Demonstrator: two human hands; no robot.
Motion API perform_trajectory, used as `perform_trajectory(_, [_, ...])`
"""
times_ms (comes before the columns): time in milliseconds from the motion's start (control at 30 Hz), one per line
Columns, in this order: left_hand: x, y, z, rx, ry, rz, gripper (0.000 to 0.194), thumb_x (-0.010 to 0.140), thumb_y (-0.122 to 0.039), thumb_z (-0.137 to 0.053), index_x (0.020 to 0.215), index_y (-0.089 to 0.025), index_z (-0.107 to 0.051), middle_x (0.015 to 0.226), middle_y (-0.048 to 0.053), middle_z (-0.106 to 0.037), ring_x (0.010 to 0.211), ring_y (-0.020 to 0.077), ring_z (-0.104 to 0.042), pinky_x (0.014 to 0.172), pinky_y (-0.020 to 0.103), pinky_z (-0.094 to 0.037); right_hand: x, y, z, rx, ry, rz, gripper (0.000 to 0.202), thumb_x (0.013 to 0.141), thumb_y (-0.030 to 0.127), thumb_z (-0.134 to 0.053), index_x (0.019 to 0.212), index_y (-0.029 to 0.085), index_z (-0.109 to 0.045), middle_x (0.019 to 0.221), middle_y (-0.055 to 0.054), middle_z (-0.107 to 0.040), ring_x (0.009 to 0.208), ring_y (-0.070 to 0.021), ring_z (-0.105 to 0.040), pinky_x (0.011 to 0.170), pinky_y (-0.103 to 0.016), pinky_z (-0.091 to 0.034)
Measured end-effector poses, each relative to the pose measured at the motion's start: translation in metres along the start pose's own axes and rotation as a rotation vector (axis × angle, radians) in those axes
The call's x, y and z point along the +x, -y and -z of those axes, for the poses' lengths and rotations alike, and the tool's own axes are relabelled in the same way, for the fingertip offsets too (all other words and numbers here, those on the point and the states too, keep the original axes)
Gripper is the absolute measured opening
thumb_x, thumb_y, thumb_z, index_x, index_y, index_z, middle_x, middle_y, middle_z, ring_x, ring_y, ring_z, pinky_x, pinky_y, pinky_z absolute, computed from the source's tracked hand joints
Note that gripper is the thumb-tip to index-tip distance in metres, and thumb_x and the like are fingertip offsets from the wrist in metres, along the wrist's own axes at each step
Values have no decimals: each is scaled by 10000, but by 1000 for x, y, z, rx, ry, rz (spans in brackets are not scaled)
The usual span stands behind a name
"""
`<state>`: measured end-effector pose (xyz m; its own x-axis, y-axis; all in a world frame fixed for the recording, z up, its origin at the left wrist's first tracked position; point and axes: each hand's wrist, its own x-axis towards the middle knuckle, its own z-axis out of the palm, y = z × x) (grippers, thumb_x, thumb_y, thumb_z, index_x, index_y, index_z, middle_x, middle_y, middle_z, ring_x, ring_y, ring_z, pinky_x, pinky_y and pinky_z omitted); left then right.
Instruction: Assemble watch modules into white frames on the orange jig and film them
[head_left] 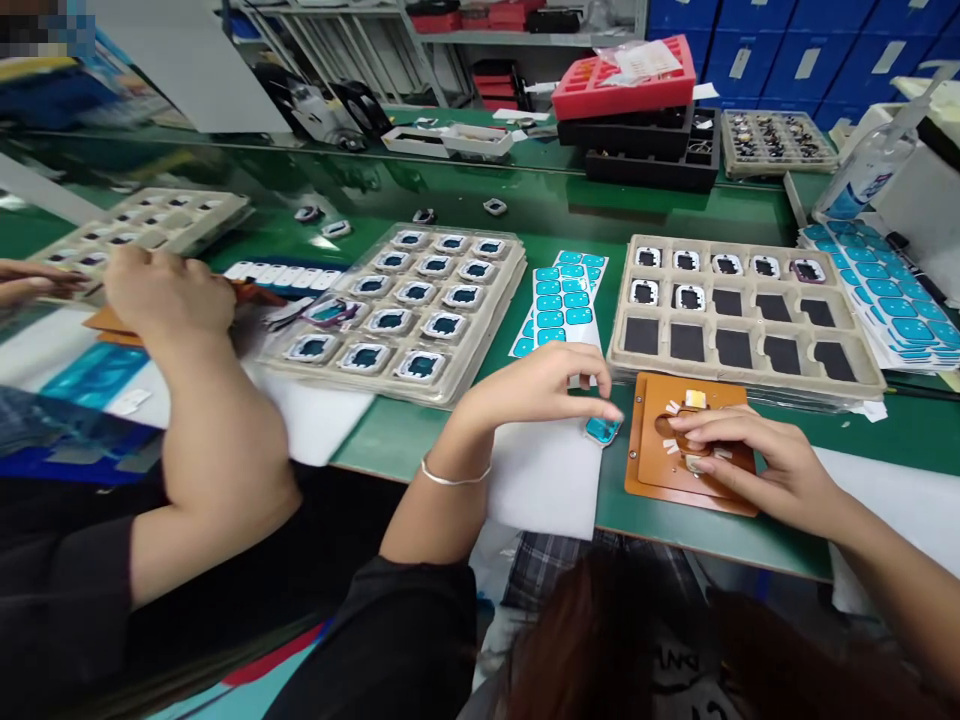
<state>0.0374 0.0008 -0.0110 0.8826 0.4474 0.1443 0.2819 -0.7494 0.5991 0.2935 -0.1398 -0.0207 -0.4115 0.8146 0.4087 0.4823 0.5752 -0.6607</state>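
Observation:
My left hand (551, 388) is above a white foam sheet (544, 485), fingers curled and thumb stretched away from them. Just below the thumb is a small rounded-square part with a blue film face (602, 431); whether the thumb touches it I cannot tell. My right hand (757, 455) lies over an orange jig plate (645, 475) with small white tabs around a round recess. Its fingers and thumb close in at the recess, hiding what may be between them. Behind the jig, a beige tray (742, 375) holds white-framed parts in its upper pockets and dark pads in others.
Left of the hands stands a stack of trays (409, 290) full of framed parts. Blue film label sheets (562, 300) lie between the trays, more (885, 290) at right. A co-worker's arm (202, 370) reaches in at left. A pump bottle (870, 170) stands far right.

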Motion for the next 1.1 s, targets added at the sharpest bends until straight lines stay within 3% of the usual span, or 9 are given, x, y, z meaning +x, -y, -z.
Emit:
perform_trajectory(167, [-1,9,-9,135,290,190,546,713,-415,-843,1131,-159,-603,1158,95,-665,1083,265,-602,858,335,-468,1,-2,2,-52,74,37,179,941,162,-618,1091,254,-652,1081,-13,-763,1026,-170,-709,881,-313,-541])
perform_trajectory(300, [7,4,-22,103,340,61,358,799,-252,-767,1091,-145,-590,1137,105,-641,1088,252,-588,890,342,-474,1,-2,3,-80,80,-7,163,949,195,-608,1094,256,-649,1006,-9,-767,915,-170,-713,780,-308,-542])
perform_trajectory(433, [0,6,-9,66,180,17,305,842,-152,-662,1126,-182,-555,1178,83,-579,1068,204,-580,887,308,-493,1,-1,5,-87,88,-36,194,956,209,-595,1140,262,-626,1006,-9,-763,907,-162,-708,758,-292,-540])
perform_trajectory(567, [-4,15,-1,429,-144,356,516,822,26,-434,1290,-187,-479,1260,116,-517,979,191,-596,796,306,-498,2,-2,6,-84,154,-12,153,948,221,-597,1082,262,-658,1038,-20,-764,950,-185,-712,808,-326,-541])
perform_trajectory(700, [3,17,-6,519,-33,542,736,788,33,-470,1480,-163,-313,1292,159,-521,1023,230,-605,782,311,-496,4,-3,8,-47,166,23,155,937,208,-594,1060,263,-672,1042,-29,-766,975,-195,-717,817,-337,-551])
perform_trajectory(800, [4,11,-4,507,-34,499,589,800,-92,-591,1373,-146,-461,1256,155,-567,1092,276,-585,835,348,-498,5,-4,10,-43,173,44,153,939,200,-583,1034,264,-683,1041,-35,-764,975,-194,-719,809,-336,-559])
perform_trajectory(900, [-2,8,2,501,14,595,163,803,-173,-618,958,-155,-666,1028,126,-663,967,277,-621,778,350,-487,6,-3,10,-46,169,58,137,943,209,-574,996,258,-691,1027,-44,-763,949,-195,-723,786,-336,-567])
perform_trajectory(967, [-5,9,3,448,104,681,75,795,-171,-607,769,-169,-677,881,100,-690,827,248,-637,708,335,-470,6,-3,10,-50,165,67,131,942,202,-576,979,253,-690,1018,-43,-760,933,-188,-724,775,-329,-570])
perform_trajectory(1100, [-7,12,-1,419,150,731,197,804,-166,-605,949,-207,-731,890,76,-725,841,247,-660,710,316,-464,7,-4,10,-53,165,71,129,938,192,-581,963,249,-695,1008,-40,-759,915,-180,-724,759,-317,-571])
